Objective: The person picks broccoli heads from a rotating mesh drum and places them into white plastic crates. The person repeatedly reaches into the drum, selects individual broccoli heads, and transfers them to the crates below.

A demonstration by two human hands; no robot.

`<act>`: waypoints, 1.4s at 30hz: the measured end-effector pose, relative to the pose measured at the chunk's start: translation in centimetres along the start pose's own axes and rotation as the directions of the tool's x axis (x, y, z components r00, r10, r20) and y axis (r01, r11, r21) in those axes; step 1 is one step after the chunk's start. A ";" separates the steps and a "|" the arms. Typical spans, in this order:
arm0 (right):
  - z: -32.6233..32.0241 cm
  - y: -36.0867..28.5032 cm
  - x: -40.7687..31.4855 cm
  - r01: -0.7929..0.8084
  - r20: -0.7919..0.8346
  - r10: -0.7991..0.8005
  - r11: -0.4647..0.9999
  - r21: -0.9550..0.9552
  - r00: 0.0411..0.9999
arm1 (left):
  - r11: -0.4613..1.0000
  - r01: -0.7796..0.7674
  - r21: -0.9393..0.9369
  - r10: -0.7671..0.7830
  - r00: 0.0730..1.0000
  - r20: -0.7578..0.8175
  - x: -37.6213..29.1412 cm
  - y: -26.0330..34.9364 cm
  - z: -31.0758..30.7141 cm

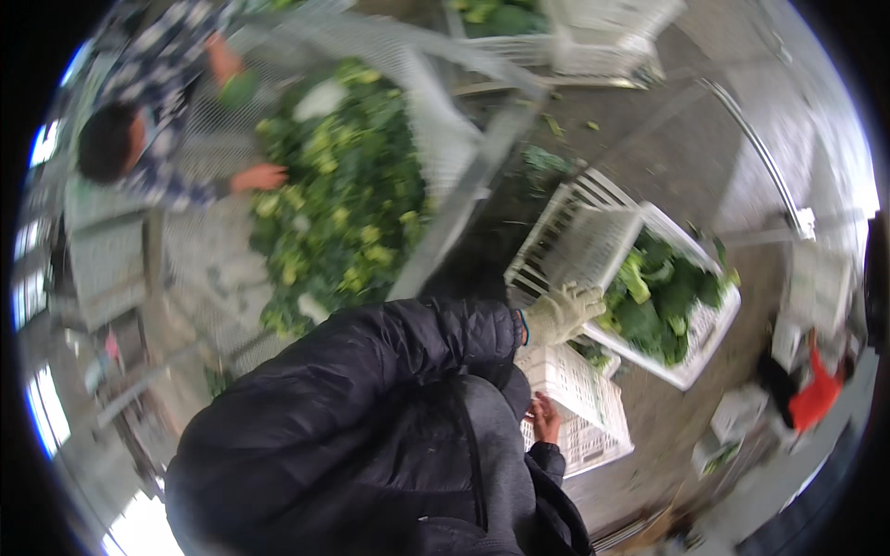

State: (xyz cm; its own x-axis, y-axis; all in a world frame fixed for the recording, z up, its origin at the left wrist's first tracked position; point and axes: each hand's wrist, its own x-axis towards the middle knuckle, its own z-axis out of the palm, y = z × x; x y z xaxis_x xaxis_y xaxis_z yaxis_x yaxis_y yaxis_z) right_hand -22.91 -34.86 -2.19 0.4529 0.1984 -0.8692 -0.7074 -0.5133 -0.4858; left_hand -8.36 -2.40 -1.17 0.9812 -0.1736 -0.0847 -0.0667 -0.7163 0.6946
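My left hand (562,314), in a pale knit glove, reaches across to a white plastic crate (719,323) holding broccoli heads (671,299). Its fingers lie extended at the near rim, beside the tilted panel of another white crate (591,243); nothing shows held in them. My bare right hand (546,418) is lower, with curled fingers against the side of a nearer white crate (591,445). That contact is partly hidden by the hand and dark sleeve. Some greens (591,354) show between the nearer crate and the broccoli crate.
A mesh table (438,125) with a metal frame bears a large heap of broccoli trimmings (341,201). Across it, a person in a checked shirt (163,76) holds a green piece. Further crates (598,55) stand behind. Another person in red (817,393) bends near crates at right.
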 end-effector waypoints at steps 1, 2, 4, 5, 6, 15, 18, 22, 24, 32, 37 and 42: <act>-0.7 -1.8 1.6 -0.002 0.004 0.002 0.997 -0.083 1.000 | 0.998 0.067 0.017 -0.066 0.998 -0.021 -2.4 -0.6 -1.5; -1.1 -3.8 3.1 0.057 0.075 -0.050 0.993 -0.100 0.996 | 0.994 0.104 0.020 -0.100 0.985 -0.142 -4.9 -1.5 -3.2; -2.1 -7.8 5.5 0.117 0.138 -0.086 0.965 -0.236 0.987 | 0.965 0.235 -0.114 -0.256 0.936 -0.243 -9.5 -2.5 -6.6; -2.5 -9.7 6.6 0.182 0.176 -0.133 0.937 -0.297 0.975 | 0.941 0.294 -0.169 -0.331 0.906 -0.265 -11.7 -2.8 -8.0; -2.6 -11.8 7.9 0.240 0.212 -0.171 0.902 -0.359 0.962 | 0.910 0.340 -0.236 -0.406 0.844 -0.352 -14.1 -3.1 -9.4; 11.6 -31.2 8.8 0.667 0.501 -0.452 0.375 -0.644 0.738 | 0.633 0.668 -0.391 -0.708 0.295 -0.642 -30.5 -4.3 -10.1; 20.6 -36.5 5.4 0.726 0.593 -0.428 0.297 -0.620 0.682 | 0.585 0.650 -0.485 -0.779 0.286 -0.557 -32.3 -3.0 -7.4; 31.2 -40.6 5.3 0.882 0.843 -0.264 0.090 -0.462 0.469 | 0.522 0.698 -0.490 -0.835 0.300 -0.462 -32.4 -2.4 -5.4; 35.5 -41.2 7.4 0.928 0.925 -0.138 -0.072 -0.367 0.355 | 0.500 0.720 -0.482 -0.839 0.263 -0.477 -32.1 -2.4 -5.0; 50.7 -36.1 25.4 0.790 0.749 0.410 -0.564 -0.240 0.520 | 0.319 0.728 -0.607 -0.893 0.015 -0.451 -31.5 -2.8 -4.7; 57.3 -34.7 38.8 0.536 0.416 0.359 -0.698 -0.474 0.835 | 0.144 0.777 -0.613 -0.934 -0.098 -0.344 -30.9 -2.8 -4.9; 58.5 -32.2 48.0 0.071 0.396 -0.198 -0.819 -0.569 0.897 | 0.129 0.749 -0.650 -0.912 -0.167 -0.374 -30.8 -3.2 -4.6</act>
State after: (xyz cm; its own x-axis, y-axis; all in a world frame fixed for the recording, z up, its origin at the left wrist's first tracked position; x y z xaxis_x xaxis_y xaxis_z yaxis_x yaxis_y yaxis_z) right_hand -10.15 39.98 -33.65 0.3311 0.6101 -0.7198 0.9203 -0.0404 0.3891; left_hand -37.49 8.38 2.50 -0.0356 0.9354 -0.3518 0.8440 0.2166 0.4907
